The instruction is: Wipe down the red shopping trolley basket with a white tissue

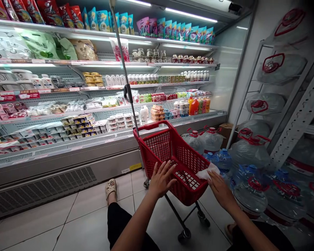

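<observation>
A red plastic shopping cart basket on a wheeled frame stands right in front of me. My left hand is open with spread fingers at its near left rim; whether the palm presses on it I cannot tell. At the right corner of the rim, my right hand has its fingers closed on a crumpled white cloth, which lies against the plastic. Part of the cloth is hidden under the fingers. A tall thin pole with a black clip rises from the cart's far left corner.
Behind the cart runs a lit refrigerated shelf unit with packaged food and bottles. Large water bottles crowd the floor on the right, beside a metal rack. My foot in a beige clog rests on the tiles at the left.
</observation>
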Motion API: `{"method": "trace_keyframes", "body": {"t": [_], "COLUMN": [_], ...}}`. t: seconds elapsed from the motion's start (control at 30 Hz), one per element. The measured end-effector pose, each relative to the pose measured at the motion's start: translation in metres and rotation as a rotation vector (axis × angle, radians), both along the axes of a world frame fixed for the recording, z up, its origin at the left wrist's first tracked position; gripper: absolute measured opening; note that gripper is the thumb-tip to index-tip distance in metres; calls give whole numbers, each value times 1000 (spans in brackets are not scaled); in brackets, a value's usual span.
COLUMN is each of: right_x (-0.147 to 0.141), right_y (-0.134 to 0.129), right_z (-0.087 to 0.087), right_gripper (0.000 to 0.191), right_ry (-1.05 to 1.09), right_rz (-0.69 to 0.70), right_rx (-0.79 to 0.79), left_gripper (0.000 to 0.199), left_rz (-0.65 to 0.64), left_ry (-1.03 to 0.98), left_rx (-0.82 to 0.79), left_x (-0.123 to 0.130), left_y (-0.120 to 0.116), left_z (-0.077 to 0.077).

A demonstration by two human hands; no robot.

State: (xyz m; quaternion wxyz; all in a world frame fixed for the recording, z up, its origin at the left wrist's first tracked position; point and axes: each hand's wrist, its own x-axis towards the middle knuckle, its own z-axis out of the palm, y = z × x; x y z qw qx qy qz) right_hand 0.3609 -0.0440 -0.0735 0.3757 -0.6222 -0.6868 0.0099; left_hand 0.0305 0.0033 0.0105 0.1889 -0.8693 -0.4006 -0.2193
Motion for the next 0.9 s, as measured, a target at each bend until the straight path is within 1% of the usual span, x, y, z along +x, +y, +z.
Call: {"method": "trace_keyframes", "body": {"t": [0.07, 0.17, 0.27, 0.37, 0.47, 0.57, 0.63, 0.7, 0.77, 0.8, 0.9], "right_x": [-8, -33, -57, -67, -56, -32, -14, 2, 13, 16, 14], "right_y": [-8, -28, -46, -50, -44, -38, -36, -36, -35, -34, -32], "right_z": [-2, -6, -11, -14, -15, -15, -15, -16, -19, -20, -20], "right_gripper": [60, 57, 54, 54, 48, 45, 48, 50, 52, 53, 54], "right_ry": [-3, -26, -63, -147, -223, -239, -230, -204, -157, -131, -99], "right_rz": [-17, -23, -43, -62, -40, -5, 19, 19, -32, -73, -172], "right_rx": [26, 81, 134, 218, 281, 268, 231, 192, 179, 180, 210], "left_gripper": [73, 78, 82, 86, 86, 79, 78, 80, 80, 78, 73], "left_rz": [14, 32, 22, 7, -44, -107, -80, -2, 64, 76, 63], "left_ry": [-33, -70, -73, -56, -12, 43, 31, -24, -72, -77, -65], "left_rx": [1, -7, -7, 3, 26, 56, 75, 91, 96, 94, 78], "left_x": [13, 33, 47, 54, 55, 46, 34, 20, 8, 4, 4], "left_y": [-4, -14, -23, -30, -37, -35, -25, -11, 2, 6, 8], "left_z": [-5, -11, -13, -12, -9, -3, 4, 12, 19, 21, 21]}}
